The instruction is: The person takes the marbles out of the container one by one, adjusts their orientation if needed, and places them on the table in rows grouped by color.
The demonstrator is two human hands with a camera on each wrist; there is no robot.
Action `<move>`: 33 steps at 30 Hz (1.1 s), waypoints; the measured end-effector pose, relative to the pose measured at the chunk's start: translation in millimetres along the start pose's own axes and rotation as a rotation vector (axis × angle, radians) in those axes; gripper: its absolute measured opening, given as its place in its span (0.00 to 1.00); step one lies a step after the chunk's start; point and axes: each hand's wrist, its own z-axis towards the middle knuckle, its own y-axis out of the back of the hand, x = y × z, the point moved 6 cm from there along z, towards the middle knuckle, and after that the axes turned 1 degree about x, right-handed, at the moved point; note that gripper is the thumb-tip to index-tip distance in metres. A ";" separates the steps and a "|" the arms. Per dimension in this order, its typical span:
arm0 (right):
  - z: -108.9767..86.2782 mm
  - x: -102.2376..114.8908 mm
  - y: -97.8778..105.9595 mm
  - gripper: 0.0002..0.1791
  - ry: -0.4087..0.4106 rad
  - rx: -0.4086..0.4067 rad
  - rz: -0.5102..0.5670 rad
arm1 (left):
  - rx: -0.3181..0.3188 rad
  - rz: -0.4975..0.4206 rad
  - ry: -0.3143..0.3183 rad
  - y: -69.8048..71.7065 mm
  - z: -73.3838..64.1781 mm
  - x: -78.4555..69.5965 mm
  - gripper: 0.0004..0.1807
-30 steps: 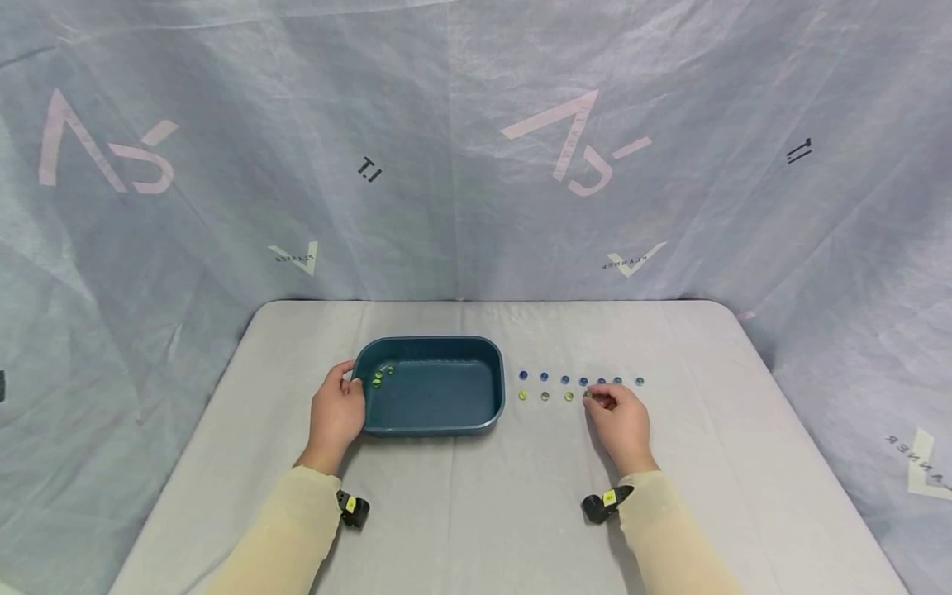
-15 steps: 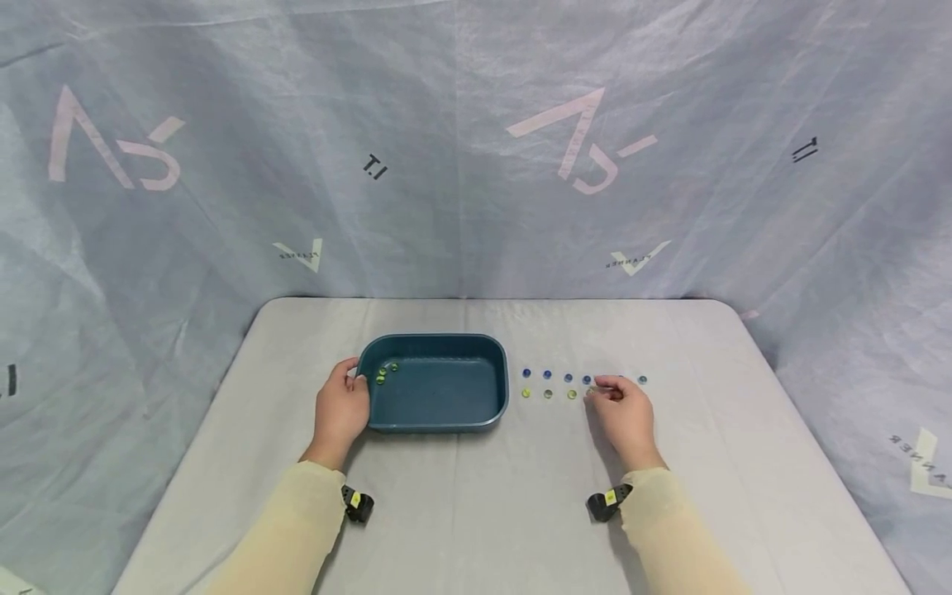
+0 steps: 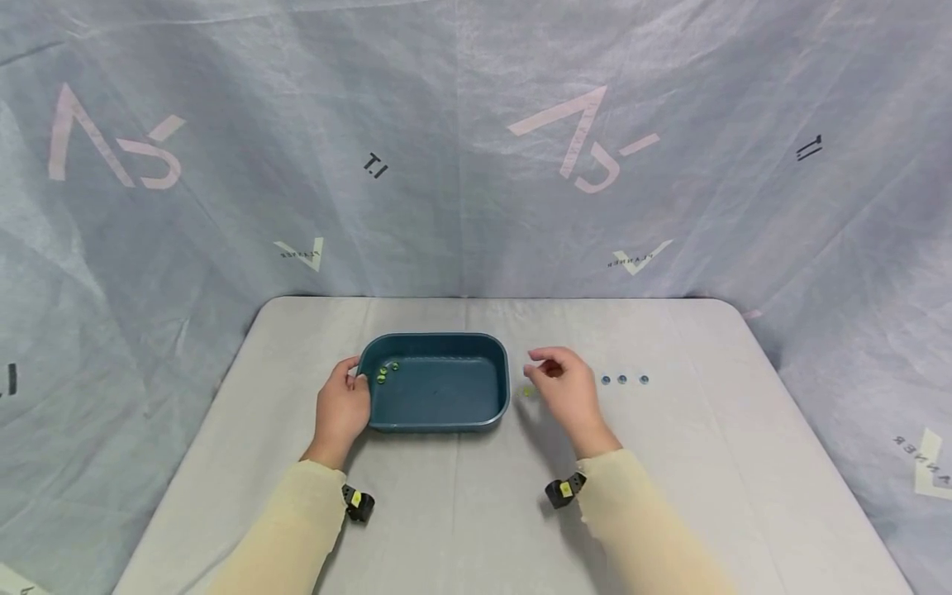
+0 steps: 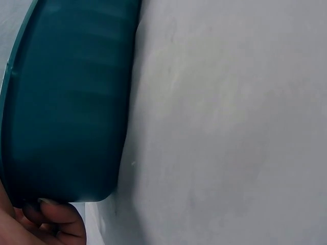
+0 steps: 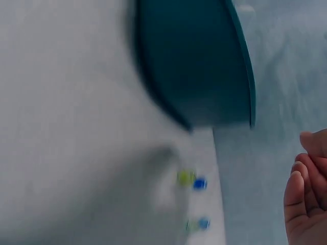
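Observation:
My left hand [image 3: 344,413] grips the left end of a dark teal plastic tub [image 3: 439,427], its curled fingers against the wall in the left wrist view. Several green marbles [image 3: 383,371] lie in the tub's left part. My right hand [image 3: 568,397] is raised just right of the tub, thumb and index finger curled towards each other in a pinch. The green marble at those fingertips is hidden from view. Below the hand a green marble [image 3: 527,390] lies on the table. In the right wrist view a blue marble [image 5: 200,184] sits beside a green one.
Several blue marbles [image 3: 622,379] lie in a row right of my right hand, which covers part of the rows. The pale cloth-covered table [image 3: 461,512] ends at a back edge against a grey cloth wall [image 3: 416,215].
My right hand has lifted from the fourth green marble in the front row and moved left, near the tub's right side. My left hand keeps its hold on the tub.

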 end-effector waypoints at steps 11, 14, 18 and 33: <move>6.1 58.3 -67.2 0.10 0.223 0.233 -0.104 | 0.002 0.010 -0.011 -1.1 2.5 -0.3 0.20; 6.9 65.8 -82.7 0.11 0.236 0.312 -0.148 | -0.003 0.007 -0.014 -1.3 2.2 0.3 0.20; 10.0 73.3 -101.7 0.11 0.233 0.399 -0.184 | -0.009 0.009 -0.013 -1.3 1.6 1.7 0.20; 32.9 90.5 -166.8 0.15 0.241 0.486 -0.245 | -0.015 0.011 -0.019 -3.4 1.1 0.6 0.20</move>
